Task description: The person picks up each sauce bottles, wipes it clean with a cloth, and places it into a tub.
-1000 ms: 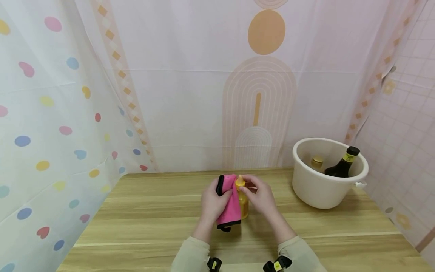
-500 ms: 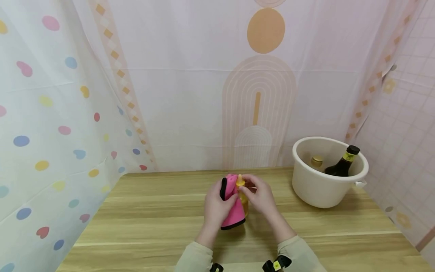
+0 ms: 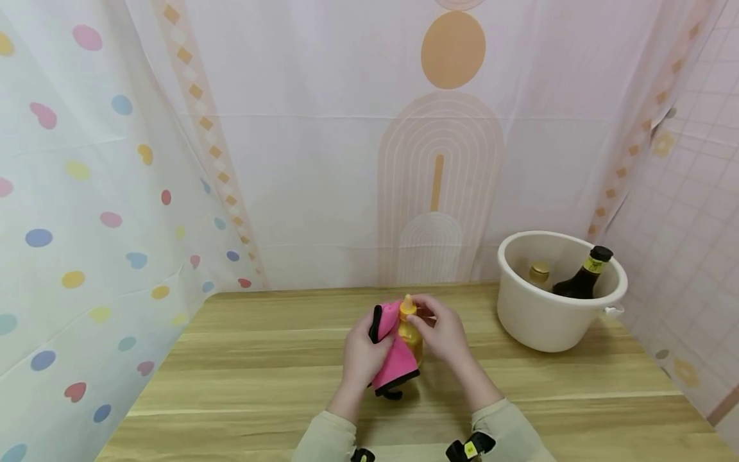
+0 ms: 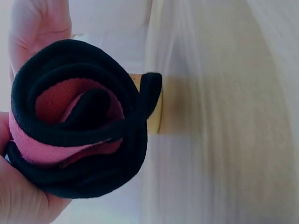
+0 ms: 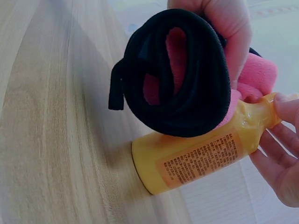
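Observation:
In the head view my left hand point(image 3: 360, 351) grips a bunched pink cloth with black edging point(image 3: 397, 367), pressed against the left side of a yellow bottle point(image 3: 410, 335). The left wrist view looks into the rolled end of the cloth point(image 4: 70, 60), with a short black loop sticking out. My right hand point(image 3: 444, 328) pinches the bottle's neck, just below its pointed nozzle, between thumb and fingers. The bottle stands upright on the table, and its printed label point(image 5: 201, 158) shows in the right wrist view. The cloth partly hides its body.
A cream bucket point(image 3: 543, 330) stands on the wooden table point(image 3: 248, 359) at the right. Inside it lean a dark bottle with a black cap point(image 3: 580, 282) and a gold-capped bottle point(image 3: 539, 273). Patterned curtains point(image 3: 323, 192) hang behind and beside the table.
The left hand with the cloth shifts right over the bottle, then back left, baring more of the bottle's front. The cloth's lower hem swings and its black loop shows again. The right hand stays put.

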The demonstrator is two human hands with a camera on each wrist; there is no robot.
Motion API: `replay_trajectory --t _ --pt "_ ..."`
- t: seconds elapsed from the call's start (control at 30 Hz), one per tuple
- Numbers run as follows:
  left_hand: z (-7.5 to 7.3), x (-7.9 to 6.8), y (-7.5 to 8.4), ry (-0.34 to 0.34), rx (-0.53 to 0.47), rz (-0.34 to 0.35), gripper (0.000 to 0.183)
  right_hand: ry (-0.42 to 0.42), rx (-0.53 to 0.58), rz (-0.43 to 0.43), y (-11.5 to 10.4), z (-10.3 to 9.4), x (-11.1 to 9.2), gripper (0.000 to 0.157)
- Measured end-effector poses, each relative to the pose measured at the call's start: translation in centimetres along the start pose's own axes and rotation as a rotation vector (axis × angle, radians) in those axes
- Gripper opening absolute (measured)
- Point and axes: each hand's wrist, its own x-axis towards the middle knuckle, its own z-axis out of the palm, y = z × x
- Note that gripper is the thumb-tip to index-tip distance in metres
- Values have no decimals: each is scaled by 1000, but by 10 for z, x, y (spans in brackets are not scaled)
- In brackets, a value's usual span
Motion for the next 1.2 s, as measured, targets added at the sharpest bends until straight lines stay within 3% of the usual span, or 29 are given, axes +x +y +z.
replay_trajectory --t 0.43,0.8,1.07,1.2 --pt "-1 -2 -17 -90 -100 -138 37 10 3 -30 5 1 1 28" --pt "0 4 -29 -193 -56 -231 49 0 -16 -5 2 0 -1 31" --pt "-10 13 -31 -279 14 -224 44 2 6 -5 3 0 0 31" --pt "-21 22 -24 -265 32 -228 47 2 14 -15 4 1 0 31"
